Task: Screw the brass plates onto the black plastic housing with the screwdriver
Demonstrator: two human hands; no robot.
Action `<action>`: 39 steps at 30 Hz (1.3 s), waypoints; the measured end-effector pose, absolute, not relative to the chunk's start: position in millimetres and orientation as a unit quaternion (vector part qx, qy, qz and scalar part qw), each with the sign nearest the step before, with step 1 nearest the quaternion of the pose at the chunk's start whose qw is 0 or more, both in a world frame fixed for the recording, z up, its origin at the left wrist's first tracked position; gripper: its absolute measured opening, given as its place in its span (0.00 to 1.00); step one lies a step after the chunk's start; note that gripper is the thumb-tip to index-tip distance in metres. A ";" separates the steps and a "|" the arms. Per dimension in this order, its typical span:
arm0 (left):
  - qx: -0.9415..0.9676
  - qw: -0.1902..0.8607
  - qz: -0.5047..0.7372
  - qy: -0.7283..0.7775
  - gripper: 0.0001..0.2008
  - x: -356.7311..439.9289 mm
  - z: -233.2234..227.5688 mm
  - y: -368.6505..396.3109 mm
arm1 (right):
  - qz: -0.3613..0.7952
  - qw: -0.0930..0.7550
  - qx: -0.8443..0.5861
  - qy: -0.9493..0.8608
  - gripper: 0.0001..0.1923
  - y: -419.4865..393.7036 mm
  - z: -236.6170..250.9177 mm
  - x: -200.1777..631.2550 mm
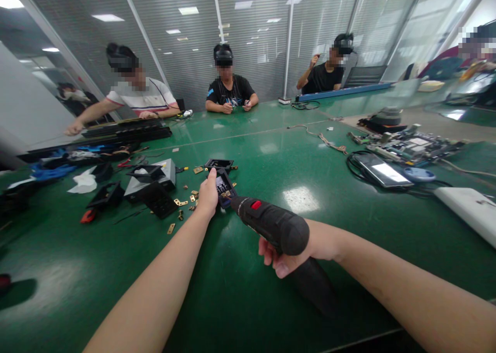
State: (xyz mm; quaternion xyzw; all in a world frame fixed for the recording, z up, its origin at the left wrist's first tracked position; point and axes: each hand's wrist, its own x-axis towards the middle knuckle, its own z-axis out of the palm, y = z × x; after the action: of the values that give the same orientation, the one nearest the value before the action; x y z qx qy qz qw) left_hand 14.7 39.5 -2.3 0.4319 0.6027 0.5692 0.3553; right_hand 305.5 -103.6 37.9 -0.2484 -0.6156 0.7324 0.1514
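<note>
My right hand (pixel 289 255) grips a black electric screwdriver (pixel 271 224) with a red switch, its tip pointed at a small black socket housing (pixel 223 187) on the green table (pixel 240 291). My left hand (pixel 208 194) holds that housing steady from its left side. Small brass contact pieces (pixel 182 203) lie scattered just left of the housing. Another black housing (pixel 219 163) sits just beyond it.
Black parts and a grey box (pixel 153 180) lie at the left, with blue and black items farther left. Circuit boards (pixel 406 146), a tablet (pixel 382 171) and cables sit at the right. Three people sit at the far side of the table.
</note>
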 end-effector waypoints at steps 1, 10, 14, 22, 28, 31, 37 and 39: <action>0.430 0.354 0.570 0.603 0.50 15.0 -1.9 39.1 | 0.731 0.153 -0.248 -0.617 0.36 -102.9 35.7 305.3; 0.426 0.367 0.569 0.600 0.51 14.8 -3.3 40.3 | 0.733 0.151 -0.253 -0.613 0.36 -104.4 38.6 307.3; 0.418 0.369 0.570 0.603 0.51 13.7 -5.3 42.8 | 0.730 0.155 -0.247 -0.619 0.35 -106.4 42.1 308.0; 0.422 0.367 0.575 0.598 0.50 14.6 -4.0 41.4 | 0.728 0.156 -0.244 -0.621 0.35 -105.5 40.9 307.5; 0.425 0.366 0.571 0.599 0.49 14.7 -3.6 40.6 | 0.726 0.153 -0.243 -0.625 0.35 -103.0 34.0 307.3; 0.420 0.366 0.570 0.603 0.47 14.2 -4.6 41.6 | 0.725 0.151 -0.240 -0.628 0.35 -102.9 35.2 308.0; 0.418 0.364 0.577 0.601 0.47 14.2 -4.2 41.3 | 0.724 0.156 -0.247 -0.624 0.35 -106.4 45.2 308.8; 0.416 0.366 0.574 0.602 0.48 14.6 -3.6 41.2 | 0.726 0.157 -0.252 -0.620 0.35 -107.3 46.4 308.4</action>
State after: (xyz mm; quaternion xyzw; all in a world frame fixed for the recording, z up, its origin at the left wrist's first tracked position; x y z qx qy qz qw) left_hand 14.6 41.2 -3.6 0.4162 0.6024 0.5742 0.3663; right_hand 308.4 -107.3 46.4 -0.2517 -0.6203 0.7261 0.1571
